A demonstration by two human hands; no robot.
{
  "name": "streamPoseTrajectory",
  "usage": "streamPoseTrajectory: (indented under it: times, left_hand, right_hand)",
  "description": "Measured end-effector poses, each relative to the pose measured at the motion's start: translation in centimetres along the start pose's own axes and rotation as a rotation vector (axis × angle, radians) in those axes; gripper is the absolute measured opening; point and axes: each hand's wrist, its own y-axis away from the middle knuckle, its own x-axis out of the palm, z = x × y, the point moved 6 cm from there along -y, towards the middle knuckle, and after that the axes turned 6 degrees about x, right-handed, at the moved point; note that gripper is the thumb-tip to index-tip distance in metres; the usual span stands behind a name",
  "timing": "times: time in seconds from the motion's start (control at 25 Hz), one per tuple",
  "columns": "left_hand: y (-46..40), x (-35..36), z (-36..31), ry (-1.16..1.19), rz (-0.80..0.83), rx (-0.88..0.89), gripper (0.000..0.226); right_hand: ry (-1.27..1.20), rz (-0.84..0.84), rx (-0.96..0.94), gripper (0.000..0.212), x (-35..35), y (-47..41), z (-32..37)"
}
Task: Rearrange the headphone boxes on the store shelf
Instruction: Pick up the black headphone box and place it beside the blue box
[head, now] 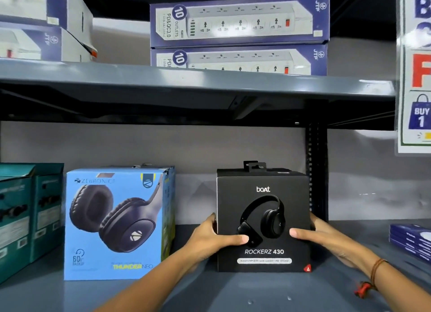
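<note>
Here, the black box [263,220] stood upright on the grey shelf [210,290], a picture of black headphones on its front. The left hand [211,238] and the right hand [323,239] pressed its two sides, thumbs on the front. A blue box [116,223] stood near on its left, green boxes [25,211] beyond. Above sat power strip boxes [240,20]. The black box read "boAt ROCKERZ 430"; the blue one "THUNDER NEO".
</note>
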Motion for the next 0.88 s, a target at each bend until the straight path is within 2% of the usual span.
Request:
streamPoseTrajectory:
  times: [0.08,0.16,0.2,0.28,0.36,0.44,0.56,0.68,0.76,0.88]
  left_hand:
    - [1.6,-0.4,0.2,-0.019,0.002,-0.028,0.122]
    - [4.0,-1.3,0.2,-0.043,-0.009,-0.026,0.145]
    - [5.5,-1.8,0.1,-0.085,-0.016,-0.001,0.143]
    - [8.8,-3.5,-1.3,-0.277,-0.070,0.139,0.111]
    - [12.2,-5.4,-3.2,-0.454,-0.177,0.336,0.070]
    - [15.1,-8.1,-5.2,-0.568,-0.279,0.473,0.055]
    - [17.4,-12.3,-8.0,-0.766,-0.432,0.657,0.055]
    - [18.0,-17.0,-10.6,-0.980,-0.586,0.716,0.058]
    - [18.1,-19.4,-12.5,-1.056,-0.675,0.698,0.060]
    - [18.2,-22.0,-14.2,-1.116,-0.734,0.655,0.066]
  right_hand:
    - [-0.042,-0.069,-0.044,0.095,0.3,1.3,0.6]
    - [-0.088,-0.205,-0.052,0.115,0.6,2.9,0.5]
    - [-0.131,-0.267,-0.058,0.120,0.8,3.9,0.3]
    - [-0.228,-0.413,-0.092,0.118,2.0,6.0,1.1]
    - [-0.245,-0.596,-0.140,0.098,3.9,8.1,3.1]
    - [-0.096,-0.759,-0.201,0.079,6.8,9.7,6.3]
    - [0.259,-0.793,-0.377,0.079,13.3,10.7,12.3]
    - [0.694,-0.794,-0.587,0.079,20.6,11.0,18.6]
    - [0.828,-0.806,-0.681,0.079,24.2,11.0,22.1]
    - [0.899,-0.835,-0.725,0.079,26.9,10.1,25.3]
